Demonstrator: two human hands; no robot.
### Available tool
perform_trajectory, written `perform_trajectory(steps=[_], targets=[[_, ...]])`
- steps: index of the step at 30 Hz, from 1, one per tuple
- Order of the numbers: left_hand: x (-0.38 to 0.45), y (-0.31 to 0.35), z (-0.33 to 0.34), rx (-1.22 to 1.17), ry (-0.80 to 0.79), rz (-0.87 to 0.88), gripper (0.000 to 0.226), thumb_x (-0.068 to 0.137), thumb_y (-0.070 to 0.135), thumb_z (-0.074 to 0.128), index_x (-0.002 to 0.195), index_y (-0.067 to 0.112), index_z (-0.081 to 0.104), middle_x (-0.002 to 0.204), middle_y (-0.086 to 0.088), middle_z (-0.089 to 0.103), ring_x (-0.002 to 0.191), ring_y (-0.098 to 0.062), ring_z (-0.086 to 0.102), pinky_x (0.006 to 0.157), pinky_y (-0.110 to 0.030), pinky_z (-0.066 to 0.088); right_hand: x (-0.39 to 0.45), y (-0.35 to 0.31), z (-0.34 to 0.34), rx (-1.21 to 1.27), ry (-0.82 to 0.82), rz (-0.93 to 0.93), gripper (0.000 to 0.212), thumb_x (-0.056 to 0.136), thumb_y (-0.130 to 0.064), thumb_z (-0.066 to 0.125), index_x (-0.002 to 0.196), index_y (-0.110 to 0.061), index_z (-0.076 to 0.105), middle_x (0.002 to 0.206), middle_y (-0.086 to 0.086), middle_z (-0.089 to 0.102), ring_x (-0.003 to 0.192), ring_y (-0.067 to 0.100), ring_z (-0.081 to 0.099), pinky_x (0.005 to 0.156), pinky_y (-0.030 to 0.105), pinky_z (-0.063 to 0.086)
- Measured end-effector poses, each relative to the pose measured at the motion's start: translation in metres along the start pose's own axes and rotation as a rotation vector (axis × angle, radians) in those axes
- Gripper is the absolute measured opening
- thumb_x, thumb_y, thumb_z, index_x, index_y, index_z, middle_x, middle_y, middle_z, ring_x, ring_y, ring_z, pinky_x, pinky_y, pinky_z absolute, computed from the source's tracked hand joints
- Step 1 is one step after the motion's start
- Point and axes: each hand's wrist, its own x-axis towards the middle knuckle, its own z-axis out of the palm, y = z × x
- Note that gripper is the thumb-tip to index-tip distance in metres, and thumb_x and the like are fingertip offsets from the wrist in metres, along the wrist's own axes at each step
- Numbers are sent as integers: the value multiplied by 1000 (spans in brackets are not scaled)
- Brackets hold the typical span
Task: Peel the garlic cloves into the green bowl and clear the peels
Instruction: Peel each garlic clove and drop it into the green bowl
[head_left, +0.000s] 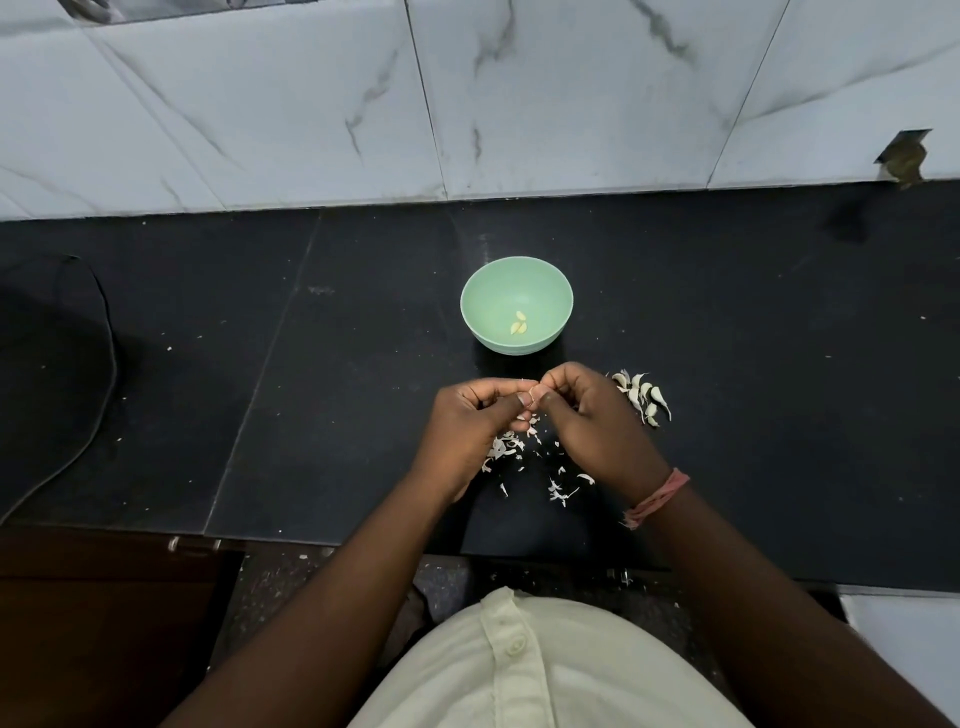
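Note:
A green bowl (516, 283) stands on the black counter, with three peeled garlic cloves (519, 322) in its bottom. Just in front of it my left hand (470, 423) and my right hand (587, 415) meet, fingers curled, both pinching one small garlic clove (531, 393) that is mostly hidden between the fingertips. A pile of unpeeled cloves (644, 397) lies right of my right hand. Loose white peels (524, 460) are scattered on the counter below and between my hands.
The black counter (337, 389) ends at a marble-tiled wall (467, 104) behind the bowl. A dark cable (101, 374) curves along the left side. The counter's front edge runs just below my wrists, and a pink thread band (657, 498) circles my right wrist.

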Motion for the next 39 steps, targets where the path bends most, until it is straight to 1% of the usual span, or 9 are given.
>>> perform_trajectory(steps=[5, 11, 16, 20, 25, 32, 35, 38, 39], targets=[[1, 3, -1, 111, -7, 20, 16, 88, 9, 74, 103, 3, 77, 89, -13, 77, 73, -16, 65, 76, -31, 56, -1, 3, -1, -73, 1, -8, 13, 96, -12, 62, 83, -12, 63, 61, -13, 54, 54, -2, 48, 54, 12, 35], [-1, 0, 1, 56, -7, -5, 14, 90, 5, 70, 103, 2, 77, 91, -17, 76, 78, -19, 65, 72, -24, 57, -2, 2, 0, -135, -8, -55, 12, 97, -8, 58, 85, -8, 60, 68, -9, 57, 60, -1, 52, 56, 12, 37], [-4, -2, 8, -133, -13, -93, 19, 91, 3, 69, 107, -5, 72, 93, -23, 71, 82, -22, 65, 74, -24, 58, -1, 11, 1, -193, 18, -107, 14, 96, -9, 54, 84, -16, 53, 79, -7, 55, 71, 4, 51, 63, 15, 37], [-6, -3, 11, -265, -6, -152, 18, 89, 2, 69, 107, 1, 73, 96, -18, 72, 77, -16, 68, 75, -25, 60, -3, 12, -2, -228, 7, -150, 13, 98, -8, 53, 88, -16, 53, 84, -8, 55, 78, 1, 52, 67, 11, 36], [-8, -3, 14, -467, 0, -266, 13, 91, 0, 65, 100, 0, 73, 88, -13, 73, 77, -13, 69, 73, -23, 60, -5, 21, 1, -221, 5, -169, 10, 100, -16, 49, 91, -19, 51, 86, -8, 54, 80, 6, 53, 72, 30, 45], [-4, -2, 19, -684, 101, -403, 19, 95, 1, 62, 113, 0, 65, 85, -13, 73, 74, -12, 72, 72, -22, 61, -9, 20, 1, -221, -21, -225, 7, 102, -15, 50, 95, -17, 52, 91, -8, 55, 85, 6, 54, 76, 30, 47], [-2, -2, 16, -728, 83, -407, 29, 96, 2, 59, 124, 3, 64, 92, -12, 73, 80, -13, 72, 76, -23, 61, -9, 17, 0, -137, -35, -204, 10, 102, -19, 49, 93, -17, 52, 88, -7, 54, 81, 7, 53, 74, 27, 45], [-2, -4, 15, -737, 73, -418, 25, 97, 3, 58, 120, 5, 67, 93, -10, 73, 80, -12, 72, 77, -23, 61, -9, 16, -1, -32, -45, -139, 11, 101, -18, 51, 91, -16, 53, 80, -6, 54, 72, 7, 51, 67, 28, 44], [-1, -4, 15, -737, 71, -420, 23, 97, 3, 58, 118, 5, 67, 93, -11, 73, 80, -12, 72, 76, -23, 61, -9, 15, -2, 17, -35, -111, 10, 101, -15, 52, 92, -14, 54, 78, 0, 56, 70, 9, 54, 64, 31, 46]])
